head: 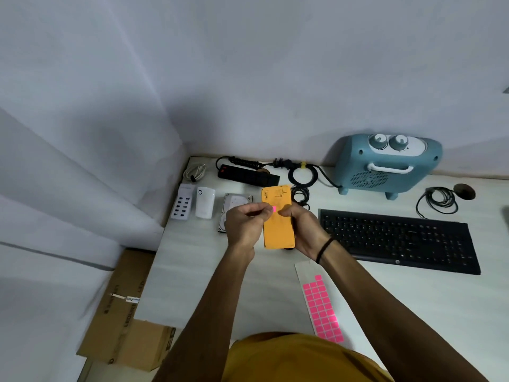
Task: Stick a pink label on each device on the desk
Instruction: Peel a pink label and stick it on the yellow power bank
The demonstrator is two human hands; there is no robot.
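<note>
Writing first: the carton (pixel 121 321) beside the worktop (pixel 209 288) carries print along its side, "LED" just readable; the keyboard (pixel 399 241) has a small round logo on its front edge, too small to name. Dark print sits at the top of the orange device (pixel 278 216), illegible.

Now the hands. The right hand (pixel 303 230) grasps the orange device from the side, fingers curled around its edge, holding it above the worktop. The left hand (pixel 245 224) has its grip pinched on one pink label (pixel 274 209), right against the device's face, thumb and fingertips closed on it.

The count: one label sheet (pixel 323 310) lies on the worktop near the person, pink squares in rows, the upper part peeled bare. One white hub (pixel 183 205), one white box (pixel 205 202), one hard drive (pixel 234 205) partly behind the left hand, one black power strip (pixel 248 175), one blue heater (pixel 385 166) with two knobs. Three cable coils in view, one white, two black.
</note>
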